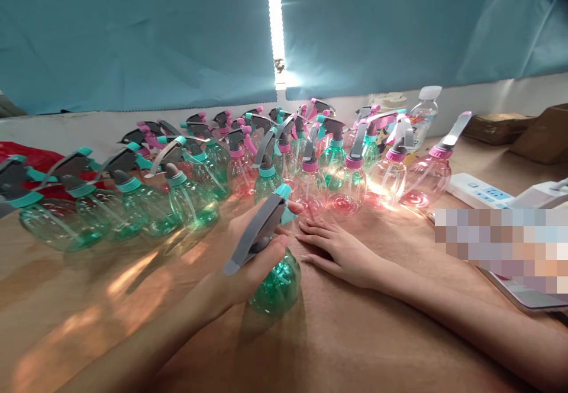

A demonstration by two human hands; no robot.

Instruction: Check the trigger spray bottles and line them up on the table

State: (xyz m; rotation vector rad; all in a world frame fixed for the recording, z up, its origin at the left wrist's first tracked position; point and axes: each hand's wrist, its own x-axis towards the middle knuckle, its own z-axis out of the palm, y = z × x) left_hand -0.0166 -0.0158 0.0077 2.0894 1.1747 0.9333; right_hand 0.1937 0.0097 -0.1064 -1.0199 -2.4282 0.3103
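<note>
Teal curtains [142, 38] across the back, bright strip of light [276, 26] in the gap between them. Brown table [133, 334] below, warm light patches and shadows on its left part.

Main item: green bottle [277, 289], front and center of the table, in the left hand [252, 257]. Round body, see-through green, deeper green low down, with glossy highlights. Spray head [261, 221] is dark grey with a long, lighter grey tail angled down toward the camera; nozzle [283, 190] teal, trigger [289, 212] teal, pointing away to the right. Neck mostly covered by the hand. Cannot tell whether the base touches the table.

Left fingers closed around the neck and head, thumb on the near side. Right hand [339, 248] lies palm down on the table just right of the bottle, fingers stretched out and slightly spread, holding nothing.

Behind: rows of similar sprayers, green ones [193, 203] at left, pink ones [346, 189] toward the right, mixed further back. Red bag [26, 153] far left. Right side: clear bottle [423, 118] with white cap, cardboard box [544, 135], white power strip [477, 190], pixelated patch near the edge.
</note>
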